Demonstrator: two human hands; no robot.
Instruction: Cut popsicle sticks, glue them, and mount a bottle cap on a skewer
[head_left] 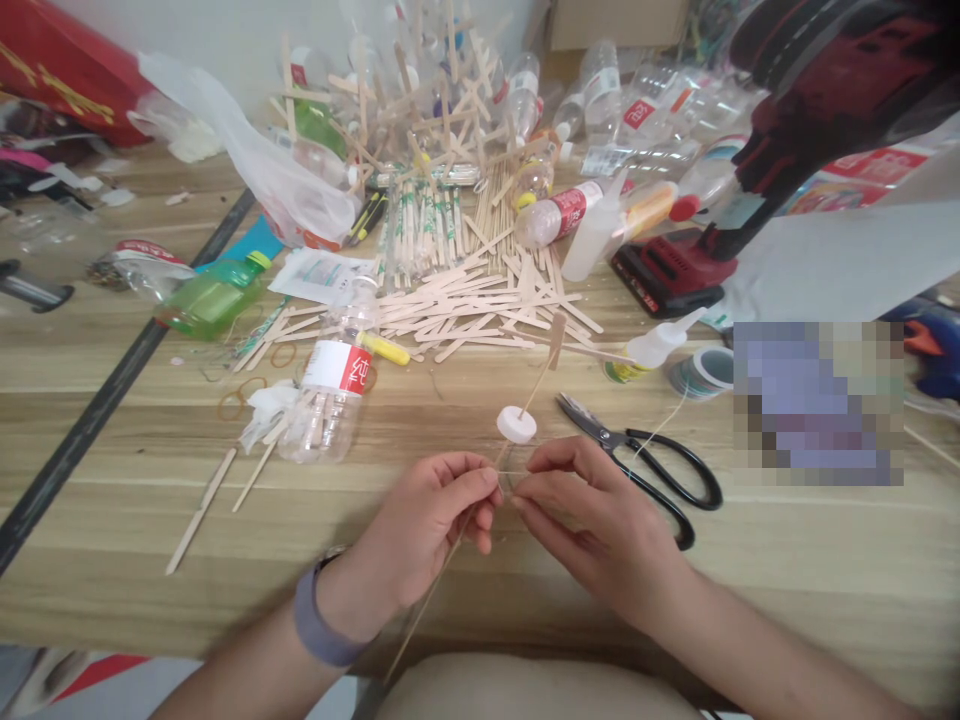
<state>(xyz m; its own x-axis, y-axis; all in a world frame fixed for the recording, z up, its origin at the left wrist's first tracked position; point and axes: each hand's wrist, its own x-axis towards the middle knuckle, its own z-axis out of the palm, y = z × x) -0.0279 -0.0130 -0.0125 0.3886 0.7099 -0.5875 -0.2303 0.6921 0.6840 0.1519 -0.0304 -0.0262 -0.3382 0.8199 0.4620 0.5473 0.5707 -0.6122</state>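
Note:
My left hand [442, 505] pinches a thin bamboo skewer [427, 605] that slants from lower left to upper right. Above the fingers, a white bottle cap [517, 425] sits on the skewer, and a short flat wooden piece [557, 341] is at its top end. A fine thread [514, 473] runs between my two hands. With thumb and fingers closed, my right hand [589, 510] grips the thread. Black-handled scissors [615, 438] lie partly behind my right hand. From the spool of thread [703, 372], a strand leads down toward that hand.
A plastic bottle [319, 400] holding sticks stands at left, near loose craft sticks [201, 510]. Piled sticks [465, 305] and plastic bottles fill the back. At right are a glue bottle [660, 343] and a red-black power tool [780, 150]. A dark strip [82, 425] crosses the left.

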